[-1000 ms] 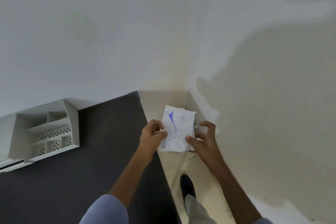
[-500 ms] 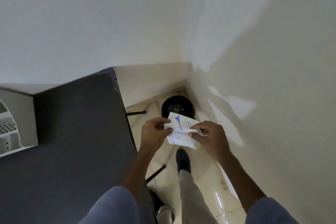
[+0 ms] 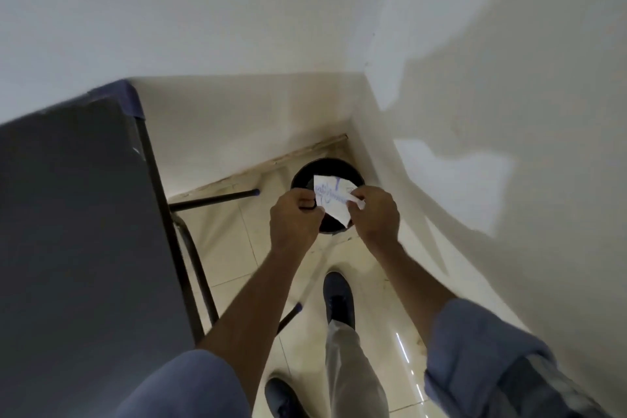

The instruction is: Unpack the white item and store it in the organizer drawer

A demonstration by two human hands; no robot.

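While both hands (image 3: 334,214) pinch wrapper (image 3: 331,197) — now over bin (image 3: 300,180) | organizer gone

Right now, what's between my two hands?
In the head view, the printed white wrapper spans between the left hand and the right hand, above the black bin.

Floor (image 3: 237,248): glossy cream tile. Black round bin (image 3: 307,176) stands in far corner by walls. Dark table (image 3: 68,231) along left edge, legs on tile.
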